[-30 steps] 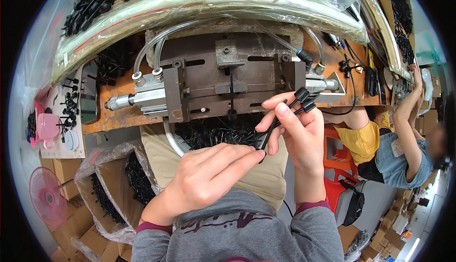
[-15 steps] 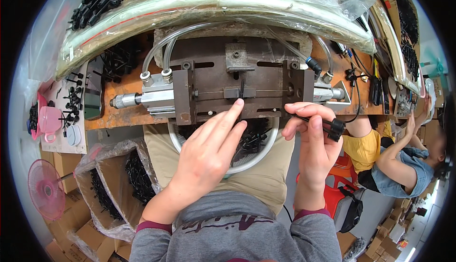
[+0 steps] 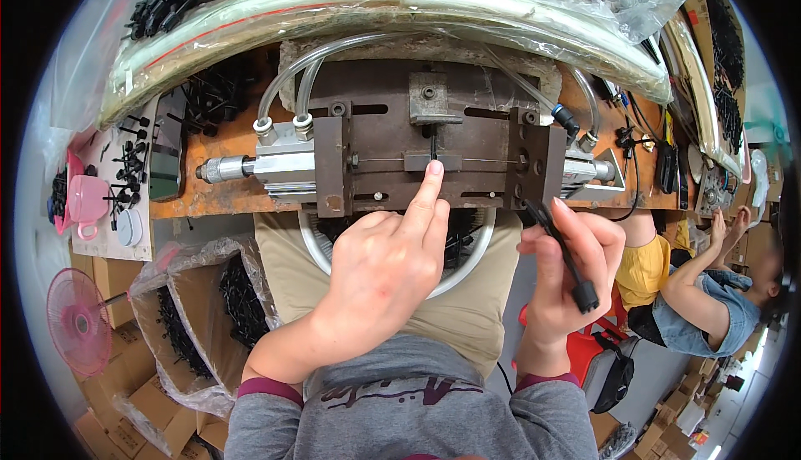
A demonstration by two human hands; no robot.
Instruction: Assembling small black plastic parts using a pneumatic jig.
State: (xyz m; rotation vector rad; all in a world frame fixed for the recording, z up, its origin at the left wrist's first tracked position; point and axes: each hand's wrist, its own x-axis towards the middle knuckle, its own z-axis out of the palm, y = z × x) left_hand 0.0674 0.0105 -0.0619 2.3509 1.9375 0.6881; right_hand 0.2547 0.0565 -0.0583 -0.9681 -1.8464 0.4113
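My left hand (image 3: 385,260) reaches forward with its index finger stretched out and the other fingers bent. That fingertip touches the near end of a thin black rod (image 3: 433,144), which lies across a small metal block (image 3: 450,162) in the middle of a brown metal fixture (image 3: 380,130). To the right of the fixture, my right hand (image 3: 576,251) is closed around a black plastic rod with a round cap (image 3: 586,296). The cap points down toward my palm's outer side. Whether more rods lie in that grip is hidden.
Air cylinders (image 3: 285,164) with clear hoses flank the fixture. Below it, a white-rimmed basin (image 3: 481,251) of black parts sits at my lap. Lined cartons (image 3: 200,326) of parts and a pink fan (image 3: 79,322) stand left. Another person (image 3: 701,293) sits right.
My left index fingertip has shifted slightly up and right on the rod, with the other fingers more curled. The black part in my right hand has turned, its cap now lower.
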